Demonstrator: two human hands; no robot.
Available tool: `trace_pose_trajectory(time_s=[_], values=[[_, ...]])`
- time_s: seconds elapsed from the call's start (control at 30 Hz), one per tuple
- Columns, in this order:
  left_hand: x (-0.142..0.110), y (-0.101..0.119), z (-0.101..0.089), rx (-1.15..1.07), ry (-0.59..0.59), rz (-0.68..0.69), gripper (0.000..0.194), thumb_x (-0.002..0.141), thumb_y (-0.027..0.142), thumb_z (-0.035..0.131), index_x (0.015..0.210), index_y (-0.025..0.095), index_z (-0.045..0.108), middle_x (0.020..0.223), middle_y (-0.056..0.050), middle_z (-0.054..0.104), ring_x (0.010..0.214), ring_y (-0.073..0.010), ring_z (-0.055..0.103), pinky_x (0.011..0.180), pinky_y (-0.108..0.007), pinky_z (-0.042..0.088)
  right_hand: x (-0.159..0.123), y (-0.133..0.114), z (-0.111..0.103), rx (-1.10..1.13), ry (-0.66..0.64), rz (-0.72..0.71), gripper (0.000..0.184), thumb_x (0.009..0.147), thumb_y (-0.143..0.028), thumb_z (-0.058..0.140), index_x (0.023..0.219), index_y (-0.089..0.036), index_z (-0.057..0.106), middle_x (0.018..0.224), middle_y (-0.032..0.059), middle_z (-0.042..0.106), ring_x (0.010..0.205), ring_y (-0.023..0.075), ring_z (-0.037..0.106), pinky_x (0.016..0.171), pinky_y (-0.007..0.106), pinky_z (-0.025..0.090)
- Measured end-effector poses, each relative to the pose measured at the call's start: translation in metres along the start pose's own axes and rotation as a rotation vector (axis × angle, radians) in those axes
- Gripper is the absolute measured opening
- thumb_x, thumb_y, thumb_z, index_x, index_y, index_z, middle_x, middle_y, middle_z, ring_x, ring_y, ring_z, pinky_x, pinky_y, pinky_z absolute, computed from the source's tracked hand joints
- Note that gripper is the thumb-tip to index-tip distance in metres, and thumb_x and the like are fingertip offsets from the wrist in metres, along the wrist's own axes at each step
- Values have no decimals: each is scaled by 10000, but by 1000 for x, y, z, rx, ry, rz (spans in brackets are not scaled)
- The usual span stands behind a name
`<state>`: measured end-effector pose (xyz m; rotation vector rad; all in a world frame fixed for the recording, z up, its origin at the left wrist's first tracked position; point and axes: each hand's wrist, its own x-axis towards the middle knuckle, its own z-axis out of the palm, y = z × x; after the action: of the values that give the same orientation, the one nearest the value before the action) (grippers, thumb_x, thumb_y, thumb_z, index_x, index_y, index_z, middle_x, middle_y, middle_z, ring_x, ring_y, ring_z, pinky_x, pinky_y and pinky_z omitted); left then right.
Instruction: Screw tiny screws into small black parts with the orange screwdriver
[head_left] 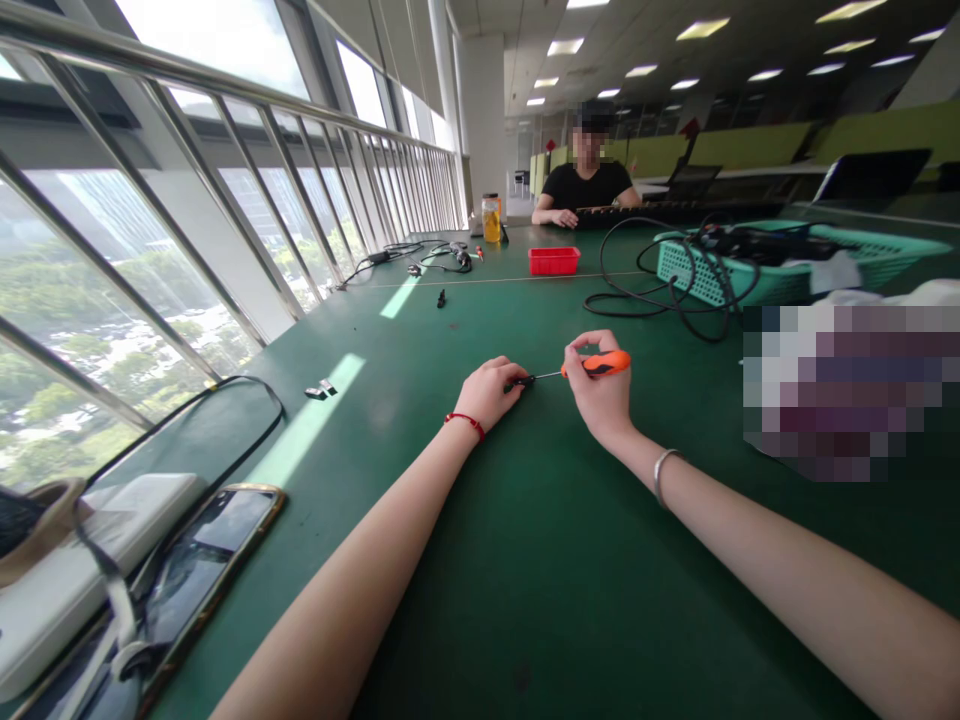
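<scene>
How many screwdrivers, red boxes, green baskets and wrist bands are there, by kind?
Screwdrivers: 1, the orange one in the right hand
Red boxes: 1
Green baskets: 1
Wrist bands: 2, a red bracelet and a silver bangle
Total: 5

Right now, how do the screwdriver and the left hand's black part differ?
Color: the screwdriver is orange and black with a silvery shaft; the black part looks dark.
Size: the screwdriver is longer than the black part.
Hold: the right hand grips the screwdriver; the left hand holds the black part.
Both are hand-held.
</scene>
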<state>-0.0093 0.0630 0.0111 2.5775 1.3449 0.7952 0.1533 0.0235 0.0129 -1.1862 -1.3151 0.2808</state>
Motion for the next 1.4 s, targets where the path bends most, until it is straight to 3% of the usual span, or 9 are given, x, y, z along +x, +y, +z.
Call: trace_pose_trajectory(time_s=[0.27, 0.5, 0.67, 0.77, 0.93, 1.1, 1.4], values=[[0, -1, 1, 1, 3, 5, 209, 804, 168, 534, 933, 194, 696, 922, -37, 640, 835, -168, 618, 774, -281, 499, 1, -1, 2, 33, 73, -73, 331, 692, -281, 604, 965, -225, 424, 722, -38, 477, 534, 121, 481, 552, 279, 426], [1, -2, 2, 14, 5, 14, 203, 811, 180, 533, 932, 207, 694, 918, -31, 642, 837, -163, 620, 775, -271, 499, -1, -2, 0, 3, -55, 1, 165, 800, -363, 512, 876, -239, 434, 522, -78, 454, 477, 134, 461, 562, 282, 399], [1, -2, 2, 19, 2, 12, 206, 816, 187, 529, 944, 202, 690, 910, -35, 640, 831, -166, 618, 772, -279, 500, 0, -6, 1, 66, 22, -52, 291, 693, -267, 604, 915, -239, 418, 616, -77, 448, 472, 111, 435, 551, 281, 415], [0, -1, 2, 14, 0, 8, 209, 808, 175, 532, 943, 200, 689, 912, -34, 640, 837, -167, 617, 772, -278, 498, 1, -4, 2, 91, 46, -86, 308, 696, -278, 609, 930, -231, 415, 700, -43, 470, 521, 118, 469, 536, 278, 420], [0, 1, -1, 9, -5, -2, 205, 805, 174, 529, 931, 206, 688, 906, -29, 640, 833, -163, 616, 766, -272, 497, 0, -2, 1, -22, 48, -71, 207, 775, -366, 546, 879, -236, 423, 611, -62, 454, 514, 127, 474, 561, 277, 405], [1, 1, 0, 4, -5, -3, 200, 799, 172, 529, 922, 200, 684, 900, -33, 639, 836, -168, 615, 775, -281, 499, -1, -5, 0, -13, -41, -71, 169, 753, -288, 526, 850, -245, 393, 522, -96, 405, 460, 128, 431, 575, 285, 407], [2, -2, 0, -64, 10, -13, 194, 783, 182, 554, 904, 200, 704, 893, -28, 649, 797, -156, 616, 744, -269, 499, 3, -14, -3, -10, 26, -39, 356, 672, -296, 602, 923, -252, 354, 645, -49, 480, 514, 157, 515, 521, 303, 430]])
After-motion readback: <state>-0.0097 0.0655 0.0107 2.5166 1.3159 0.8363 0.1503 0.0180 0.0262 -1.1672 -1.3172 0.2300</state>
